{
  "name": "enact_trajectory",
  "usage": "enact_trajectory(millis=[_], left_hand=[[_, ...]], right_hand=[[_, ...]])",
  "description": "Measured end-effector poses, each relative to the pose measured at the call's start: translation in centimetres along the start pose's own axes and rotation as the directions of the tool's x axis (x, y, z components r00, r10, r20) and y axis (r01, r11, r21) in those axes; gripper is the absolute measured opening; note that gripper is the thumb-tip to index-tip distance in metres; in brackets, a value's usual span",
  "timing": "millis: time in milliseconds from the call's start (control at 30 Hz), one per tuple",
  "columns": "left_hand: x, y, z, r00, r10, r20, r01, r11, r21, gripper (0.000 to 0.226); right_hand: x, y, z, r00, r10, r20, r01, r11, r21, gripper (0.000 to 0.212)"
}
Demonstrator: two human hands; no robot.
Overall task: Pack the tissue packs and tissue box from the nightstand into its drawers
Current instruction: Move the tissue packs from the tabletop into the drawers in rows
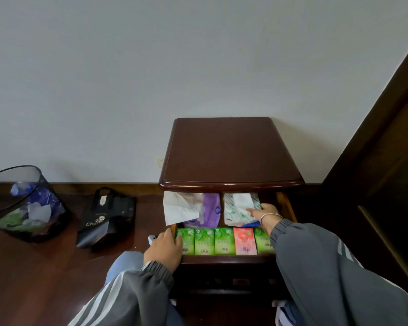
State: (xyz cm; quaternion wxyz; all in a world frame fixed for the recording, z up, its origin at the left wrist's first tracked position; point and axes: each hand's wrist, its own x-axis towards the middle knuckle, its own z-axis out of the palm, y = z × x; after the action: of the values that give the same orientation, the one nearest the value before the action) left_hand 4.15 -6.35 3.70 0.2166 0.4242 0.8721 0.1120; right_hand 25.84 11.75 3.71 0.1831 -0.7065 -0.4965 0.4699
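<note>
Dark wood nightstand [229, 156] hard against the pale wall, top drawer [286, 204] standing open. Along the drawer's front, a tidy row of small tissue packs side by side: three green packs [204, 241], one pink pack [244, 241], another green one half hidden under the right sleeve. Red logo at the foot of each, print too small to read. Behind the row, a purple pack [211, 208] at left with a loose white tissue [178, 208] spilling over the drawer's edge, and a white pack [236, 207] with green print at right. Right hand [265, 211] reaching deep, fingers stretched out and close together, pressing flat on the white pack, thin bracelet [270, 216] at the wrist. Left hand [164, 250] at the front left corner, fingers curled, thumb over the leftmost green pack; gripping pack or drawer wall, cannot tell. On the floor to the left, a black bag [106, 220] lettered "Cha", the rest hidden, beside a dark bin [26, 203] of blue and white scraps.
</note>
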Motion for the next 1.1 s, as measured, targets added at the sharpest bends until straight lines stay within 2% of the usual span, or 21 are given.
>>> enact_trajectory(millis=[100, 200, 300, 433, 500, 567, 633, 733, 900, 1000, 1100], left_hand=[[0.1, 0.0, 0.2, 1.0, 0.005, -0.015, -0.004, 1.0, 0.008, 0.036], [0.1, 0.0, 0.3, 1.0, 0.002, -0.024, -0.002, 1.0, 0.004, 0.036], [0.1, 0.1, 0.2, 1.0, 0.002, -0.031, -0.003, 1.0, -0.004, 0.035], [0.0, 0.1, 0.2, 0.999, 0.01, -0.041, -0.009, 1.0, 0.007, 0.036], [0.0, 0.1, 0.1, 0.999, 0.009, -0.041, -0.009, 1.0, 0.013, 0.035], [0.0, 0.2, 0.1, 0.999, 0.008, -0.046, -0.007, 1.0, 0.016, 0.035], [0.0, 0.2, 0.1, 0.999, 0.008, -0.051, -0.007, 1.0, 0.015, 0.035], [0.0, 0.0, 0.1, 0.999, 0.007, -0.048, -0.006, 1.0, 0.015, 0.036], [-0.2, -0.1, 0.0, 0.998, 0.029, -0.052, -0.03, 0.999, -0.021, 0.041], [-0.3, -0.6, -0.2, 0.996, 0.086, -0.039, -0.089, 0.993, -0.081, 0.054], [-0.6, -1.6, -1.1, 0.976, 0.22, -0.007, -0.216, 0.953, -0.213, 0.079]], right_hand=[[0.7, 0.1, -0.5, 0.995, -0.079, -0.06, 0.078, 0.997, -0.009, 0.021], [1.2, -0.1, -0.6, 0.991, -0.121, -0.06, 0.118, 0.991, -0.056, 0.024], [1.2, -0.2, -0.2, 0.984, -0.174, 0.026, 0.176, 0.959, -0.221, 0.038], [0.5, 0.0, 0.2, 0.968, -0.196, 0.159, 0.25, 0.839, -0.483, 0.033], [0.3, 0.3, 0.0, 0.961, -0.209, 0.18, 0.275, 0.788, -0.551, 0.045], [0.1, 0.6, -0.4, 0.963, -0.228, 0.147, 0.271, 0.774, -0.572, 0.063], [-0.1, 0.8, -0.9, 0.964, -0.244, 0.11, 0.26, 0.759, -0.597, 0.068], [-1.1, 1.1, -1.8, 0.945, -0.306, 0.113, 0.302, 0.689, -0.658, 0.058], [-4.1, 2.4, -4.4, 0.867, -0.434, 0.244, 0.488, 0.642, -0.591, 0.05], [-6.0, 3.6, -7.4, 0.835, -0.426, 0.348, 0.545, 0.56, -0.624, 0.06], [-6.9, 5.4, -10.7, 0.853, -0.349, 0.388, 0.521, 0.522, -0.676, 0.075]])
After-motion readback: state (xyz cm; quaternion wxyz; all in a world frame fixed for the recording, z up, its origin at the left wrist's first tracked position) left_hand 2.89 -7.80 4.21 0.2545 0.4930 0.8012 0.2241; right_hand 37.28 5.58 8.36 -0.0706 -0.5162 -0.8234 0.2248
